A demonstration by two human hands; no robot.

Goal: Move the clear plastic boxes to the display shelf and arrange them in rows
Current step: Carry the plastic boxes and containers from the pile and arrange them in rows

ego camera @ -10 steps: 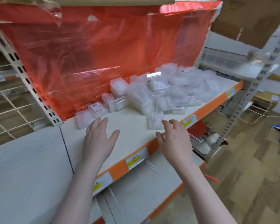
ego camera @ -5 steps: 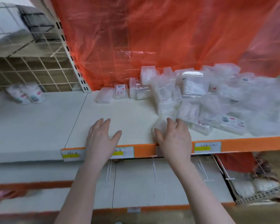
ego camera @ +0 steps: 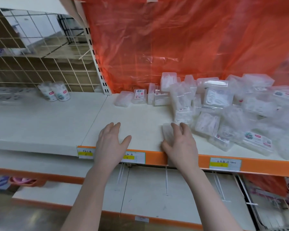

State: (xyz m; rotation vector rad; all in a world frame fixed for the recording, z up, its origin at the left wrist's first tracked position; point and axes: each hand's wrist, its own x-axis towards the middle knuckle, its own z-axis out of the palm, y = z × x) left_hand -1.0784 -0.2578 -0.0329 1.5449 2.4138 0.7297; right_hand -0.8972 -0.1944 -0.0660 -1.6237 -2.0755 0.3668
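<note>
clear box [ego camera: 167,132] under right hand [ego camera: 180,145]

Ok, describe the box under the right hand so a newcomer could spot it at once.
Find the white shelf with the orange front edge, before the red plastic sheet. Near that edge, left of the jumbled pile, one clear box lies under the right hand. It alone sits apart, touched by fingers.

I'm looking at a shop aisle: just under my left hand [ego camera: 111,145] and right hand [ego camera: 180,145] runs a white display shelf [ego camera: 140,117] with an orange edge strip [ego camera: 260,165] carrying yellow price labels [ego camera: 225,163], handwriting too blurred to read. Packaged clear plastic boxes [ego camera: 223,107] are heaped beyond my right hand, wire grid backing [ego camera: 40,69] far left.
</note>
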